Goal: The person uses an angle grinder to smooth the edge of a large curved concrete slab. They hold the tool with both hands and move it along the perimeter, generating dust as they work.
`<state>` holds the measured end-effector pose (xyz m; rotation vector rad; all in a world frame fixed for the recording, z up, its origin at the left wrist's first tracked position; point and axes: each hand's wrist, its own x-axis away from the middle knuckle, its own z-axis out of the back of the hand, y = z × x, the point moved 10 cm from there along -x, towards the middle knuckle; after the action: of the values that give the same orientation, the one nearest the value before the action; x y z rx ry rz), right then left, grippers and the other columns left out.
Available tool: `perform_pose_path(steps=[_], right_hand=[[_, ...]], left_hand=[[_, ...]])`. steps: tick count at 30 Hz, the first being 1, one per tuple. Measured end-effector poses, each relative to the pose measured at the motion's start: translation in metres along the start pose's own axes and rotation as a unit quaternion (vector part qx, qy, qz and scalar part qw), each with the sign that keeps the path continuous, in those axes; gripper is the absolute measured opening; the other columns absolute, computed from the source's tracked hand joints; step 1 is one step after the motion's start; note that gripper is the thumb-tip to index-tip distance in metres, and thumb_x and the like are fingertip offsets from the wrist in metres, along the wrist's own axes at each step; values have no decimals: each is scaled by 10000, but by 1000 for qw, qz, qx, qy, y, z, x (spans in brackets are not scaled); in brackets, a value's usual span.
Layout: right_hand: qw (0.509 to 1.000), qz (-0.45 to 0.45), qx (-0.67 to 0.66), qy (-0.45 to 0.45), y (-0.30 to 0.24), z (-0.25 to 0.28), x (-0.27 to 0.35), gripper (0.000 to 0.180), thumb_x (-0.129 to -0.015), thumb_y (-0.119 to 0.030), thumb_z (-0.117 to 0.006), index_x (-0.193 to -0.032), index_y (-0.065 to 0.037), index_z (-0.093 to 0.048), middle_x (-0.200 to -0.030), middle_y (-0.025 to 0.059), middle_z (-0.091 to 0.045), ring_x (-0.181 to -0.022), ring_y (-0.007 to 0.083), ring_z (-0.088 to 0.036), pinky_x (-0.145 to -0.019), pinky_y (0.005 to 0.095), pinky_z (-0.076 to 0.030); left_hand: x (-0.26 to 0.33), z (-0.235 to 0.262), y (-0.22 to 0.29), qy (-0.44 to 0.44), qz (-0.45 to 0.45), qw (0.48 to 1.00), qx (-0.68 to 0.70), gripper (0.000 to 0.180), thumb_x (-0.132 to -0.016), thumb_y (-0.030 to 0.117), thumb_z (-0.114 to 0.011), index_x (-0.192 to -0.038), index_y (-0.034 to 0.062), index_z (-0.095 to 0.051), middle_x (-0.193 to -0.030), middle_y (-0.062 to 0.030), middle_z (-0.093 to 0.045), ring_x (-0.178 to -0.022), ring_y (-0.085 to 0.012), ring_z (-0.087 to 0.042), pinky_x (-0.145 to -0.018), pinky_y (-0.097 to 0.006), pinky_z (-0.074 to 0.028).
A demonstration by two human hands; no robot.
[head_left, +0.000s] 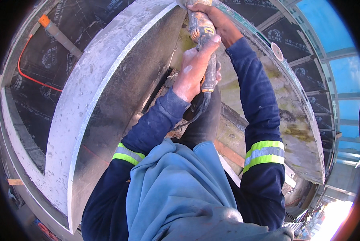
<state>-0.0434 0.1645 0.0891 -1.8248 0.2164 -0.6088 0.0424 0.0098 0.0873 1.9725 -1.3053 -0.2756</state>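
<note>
- Gripping a dusty power tool [203, 38] with both hands, the person holds it up at twelve o'clock, against the top of a concrete wall [107, 92]
- The left hand [196, 68] is clenched round the tool's lower body, thumb lying up along the casing; the right hand [216, 20] is closed over the head end at the upper rim of the view
- The working end is cut off by the picture's edge, so I cannot tell what kind of bit or disc it carries
- A dark cable [198, 110] drops from the tool's tail toward six o'clock, over the knee
- To do this well, I judge both grips should stay firm, wrists in line with the tool, and the cable kept clear of the legs and the cutting end
- The wall is pale grey concrete, rough and pitted on its broad upper face, smoother and shadowed on the inner side, curving only by the lens
- At three o'clock a second concrete face [292, 120] is stained green and brown
- Navy sleeves carry yellow and silver reflective bands [264, 154]; a blue cloth [176, 188] hangs at six o'clock
- At ten o'clock, black sheeting [43, 60] with an orange line [27, 74] across it
</note>
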Motion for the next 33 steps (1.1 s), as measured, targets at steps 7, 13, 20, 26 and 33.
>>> perform_pose_path(steps=[7, 13, 20, 26, 33], right_hand=[[1000, 9, 7, -27, -11, -1, -15, 261, -877, -194, -697, -1083, -53, -618, -774, 78, -666, -588, 233, -677, -554, 364, -594], [1000, 18, 13, -20, -10, -4, -6, 239, -883, -189, -696, -1067, -58, -615, -763, 67, -663, -568, 226, -668, -541, 363, -587], [999, 35, 35, -11, -17, -4, -12, 205, -892, -194, -693, -1043, -74, -624, -751, 60, -659, -559, 214, -657, -535, 351, -576], [999, 6, 25, -35, -10, 0, -24, 176, -888, -195, -698, -1008, -90, -623, -728, 51, -649, -543, 210, -650, -515, 362, -574], [999, 11, 18, -29, -10, -5, -10, 191, -885, -194, -704, -1022, -85, -625, -738, 59, -654, -546, 217, -653, -523, 368, -580]], left_hand=[[-7, -1, 13, -1, -12, 1000, -5, 560, -901, 496, -780, -1046, 0, -565, -703, -86, -619, -487, -146, -605, -436, -297, -518], [-4, 1, 6, 0, -5, 1000, 2, 560, -907, 494, -774, -1050, -4, -563, -705, -92, -622, -472, -146, -597, -422, -296, -512], [0, -3, 14, -3, -1, 1000, 4, 519, -910, 490, -769, -1045, 30, -569, -712, -82, -620, -500, -139, -607, -446, -293, -516], [0, -4, 13, -4, 11, 1000, 11, 500, -910, 482, -771, -1053, 47, -568, -717, -73, -620, -510, -140, -610, -449, -295, -509], [3, -3, 9, -9, 11, 1000, 12, 501, -911, 480, -771, -1048, 43, -567, -723, -72, -622, -512, -139, -612, -453, -297, -515]])
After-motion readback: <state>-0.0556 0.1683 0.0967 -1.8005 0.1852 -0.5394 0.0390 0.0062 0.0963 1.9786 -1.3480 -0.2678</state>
